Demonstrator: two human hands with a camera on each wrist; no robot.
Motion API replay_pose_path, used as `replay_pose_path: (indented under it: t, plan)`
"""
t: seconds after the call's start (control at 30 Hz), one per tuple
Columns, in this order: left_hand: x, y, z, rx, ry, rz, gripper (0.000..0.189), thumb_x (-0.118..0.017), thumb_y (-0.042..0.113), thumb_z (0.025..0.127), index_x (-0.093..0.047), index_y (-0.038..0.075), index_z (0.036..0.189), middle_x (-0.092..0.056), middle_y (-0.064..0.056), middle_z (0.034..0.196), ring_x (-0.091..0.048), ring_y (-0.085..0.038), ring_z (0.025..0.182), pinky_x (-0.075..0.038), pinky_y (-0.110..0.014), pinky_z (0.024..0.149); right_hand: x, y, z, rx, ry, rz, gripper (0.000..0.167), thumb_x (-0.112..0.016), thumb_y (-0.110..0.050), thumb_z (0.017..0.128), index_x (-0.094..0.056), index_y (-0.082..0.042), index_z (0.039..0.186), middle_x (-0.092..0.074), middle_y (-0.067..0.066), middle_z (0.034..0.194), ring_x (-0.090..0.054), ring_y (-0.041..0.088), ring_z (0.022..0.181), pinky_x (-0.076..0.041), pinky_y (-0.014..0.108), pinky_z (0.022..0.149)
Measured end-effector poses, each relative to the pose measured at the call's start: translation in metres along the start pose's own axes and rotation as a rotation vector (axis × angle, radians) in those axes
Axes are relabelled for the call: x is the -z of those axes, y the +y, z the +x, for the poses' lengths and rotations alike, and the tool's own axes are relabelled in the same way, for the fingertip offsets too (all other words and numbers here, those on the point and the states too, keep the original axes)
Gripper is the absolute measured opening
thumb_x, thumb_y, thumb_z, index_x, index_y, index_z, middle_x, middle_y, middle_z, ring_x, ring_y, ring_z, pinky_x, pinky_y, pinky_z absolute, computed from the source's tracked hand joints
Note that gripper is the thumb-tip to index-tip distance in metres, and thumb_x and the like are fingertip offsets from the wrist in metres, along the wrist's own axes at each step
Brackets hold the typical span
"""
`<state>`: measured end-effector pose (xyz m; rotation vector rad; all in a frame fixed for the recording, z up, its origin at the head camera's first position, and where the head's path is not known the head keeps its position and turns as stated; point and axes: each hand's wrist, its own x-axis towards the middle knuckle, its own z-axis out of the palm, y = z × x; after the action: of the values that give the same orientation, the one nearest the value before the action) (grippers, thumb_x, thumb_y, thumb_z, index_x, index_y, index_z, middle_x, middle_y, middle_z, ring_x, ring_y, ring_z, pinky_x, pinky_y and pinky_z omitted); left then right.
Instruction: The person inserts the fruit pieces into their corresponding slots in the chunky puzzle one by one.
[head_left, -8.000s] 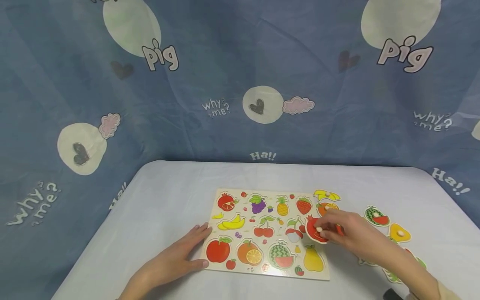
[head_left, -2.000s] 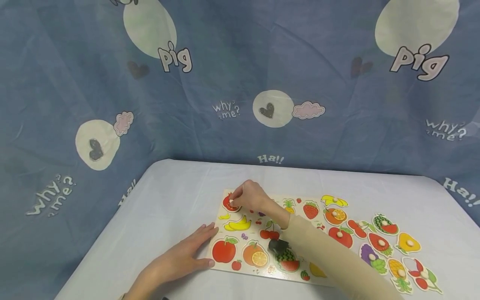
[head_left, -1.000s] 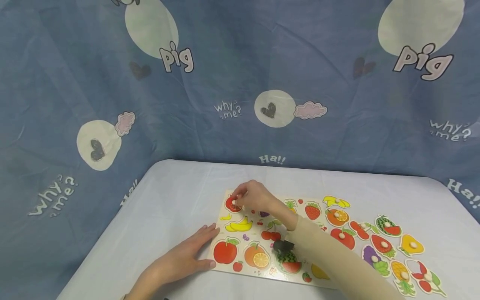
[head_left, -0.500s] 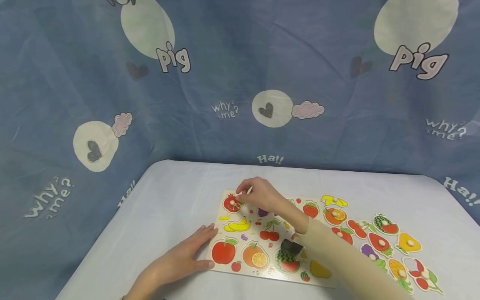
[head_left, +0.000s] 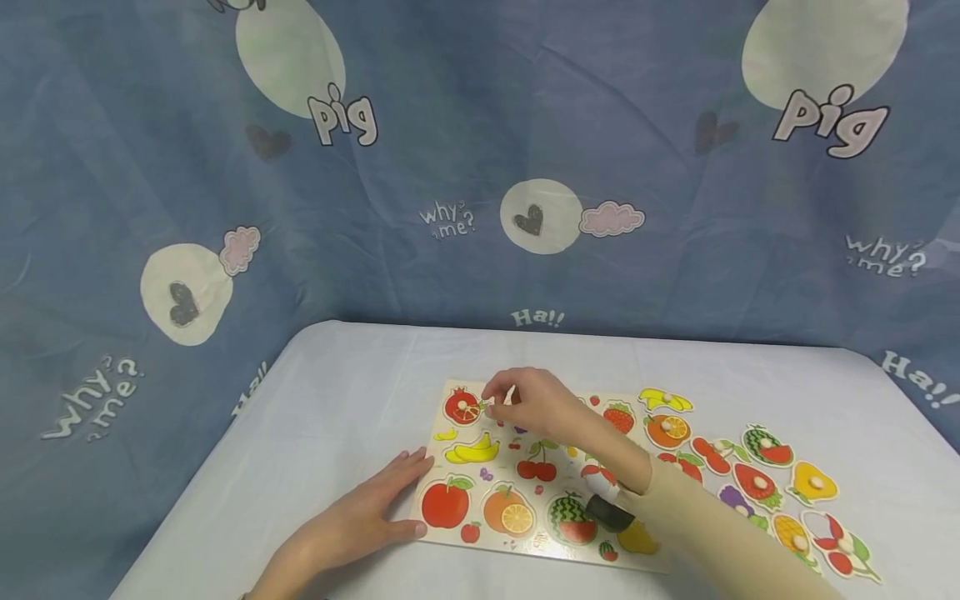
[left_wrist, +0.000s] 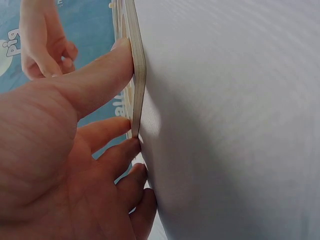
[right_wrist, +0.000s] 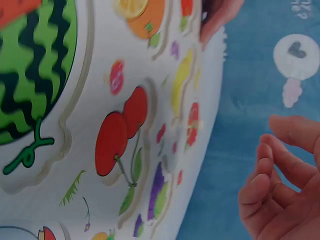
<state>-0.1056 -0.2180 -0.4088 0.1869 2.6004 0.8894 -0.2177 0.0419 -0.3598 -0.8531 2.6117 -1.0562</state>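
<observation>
A wooden fruit puzzle board (head_left: 495, 540) lies on the white table. Its back left recess carries the pomegranate piece (head_left: 461, 407), white knob upward. Just right of that piece hovers my right hand (head_left: 542, 407), thumb and index finger bent toward each other. In the right wrist view these fingertips (right_wrist: 276, 122) hold nothing. My left hand (head_left: 360, 517) rests at the board's left edge, fingers extended along the side. The left wrist view puts its thumb (left_wrist: 107, 75) against the board's edge near a corner. My right forearm covers part of the board's right side.
Several knobbed pieces lie right of the board: bananas (head_left: 665, 401), orange (head_left: 667, 430), watermelon (head_left: 768, 447), strawberry (head_left: 757, 485), pear (head_left: 812, 482) and pineapple (head_left: 793, 533) among them. Behind the table hangs a blue printed curtain (head_left: 420, 275).
My right hand carried the pomegranate piece from the board's right side to the back left recess, let go of it and drew back rightward. My left hand stayed at the edge.
</observation>
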Motion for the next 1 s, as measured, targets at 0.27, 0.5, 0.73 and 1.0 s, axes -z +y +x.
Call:
replay_pose_path:
  t: [0.27, 0.5, 0.73, 1.0]
  plan:
    - [0.001, 0.0, -0.001, -0.001, 0.004, 0.004, 0.083, -0.081, 0.041, 0.077, -0.044, 0.024, 0.149, -0.034, 0.0, 0.157, -0.023, -0.028, 0.146, -0.028, -0.063, 0.109, 0.006, -0.008, -0.02, 0.062, 0.005, -0.044, 0.018, -0.073, -0.018, 0.09, -0.071, -0.018, 0.108, -0.06, -0.011, 0.085, -0.056, 0.017, 0.074, -0.05, 0.031, 0.061]
    - [0.0, -0.001, -0.001, -0.008, 0.0, -0.004, 0.083, -0.081, 0.039, 0.078, -0.044, 0.023, 0.15, -0.034, 0.0, 0.157, -0.022, -0.028, 0.147, -0.028, -0.063, 0.109, 0.014, -0.006, -0.036, 0.098, 0.029, -0.029, 0.018, -0.071, -0.017, 0.091, -0.071, -0.02, 0.109, -0.061, -0.013, 0.085, -0.057, 0.014, 0.074, -0.05, 0.029, 0.059]
    - [-0.001, 0.001, -0.001, -0.014, 0.007, 0.0, 0.082, -0.081, 0.04, 0.078, -0.044, 0.024, 0.149, -0.034, 0.0, 0.157, -0.023, -0.027, 0.146, -0.029, -0.062, 0.109, 0.027, 0.002, -0.054, 0.047, 0.023, 0.01, 0.018, -0.07, -0.018, 0.092, -0.071, -0.023, 0.11, -0.064, -0.013, 0.09, -0.056, 0.015, 0.081, -0.051, 0.029, 0.058]
    - [-0.001, 0.002, -0.001, -0.006, 0.006, -0.007, 0.082, -0.081, 0.041, 0.077, -0.044, 0.025, 0.149, -0.033, 0.001, 0.158, -0.022, -0.027, 0.147, -0.027, -0.063, 0.109, 0.034, 0.015, -0.077, -0.049, 0.04, -0.015, 0.02, -0.071, -0.019, 0.091, -0.071, -0.027, 0.11, -0.063, -0.012, 0.089, -0.056, 0.014, 0.08, -0.051, 0.03, 0.06]
